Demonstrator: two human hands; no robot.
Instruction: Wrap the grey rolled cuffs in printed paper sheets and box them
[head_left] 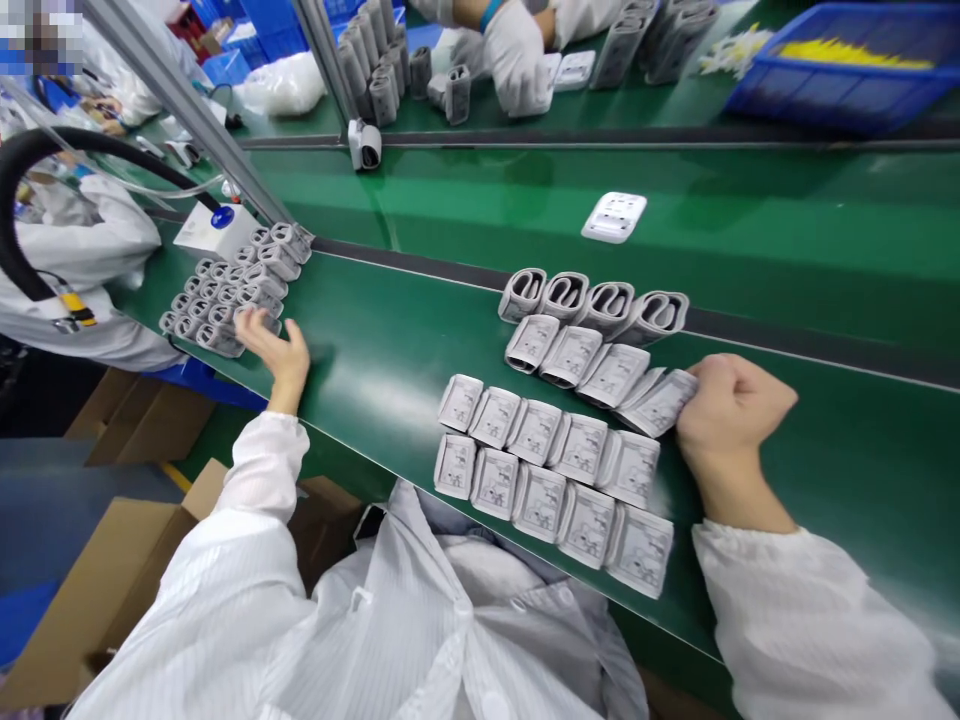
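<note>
Far out to the left, the left hand [279, 350] stretches across the green bench [390, 350], fingers spread and resting on the near edge of a packed cluster of rolled grey cuffs [229, 290]; it grips nothing. On the right, the right hand [731, 410] is curled into a loose fist, its knuckles pressed against the end cuff [660, 400] of the second row; whether the fingers actually pinch it cannot be told. That cuff closes a block of folded cuffs [555, 470] laid flat in rows near the bench's front edge, with four upright rolled cuffs [592, 300] just behind them. Farther back, a white device [615, 216] lies alone on the conveyor belt [750, 230]. Beyond it, a co-worker's gloved hand [517, 55] rests among more cuffs, near a blue tray [840, 70].
</note>
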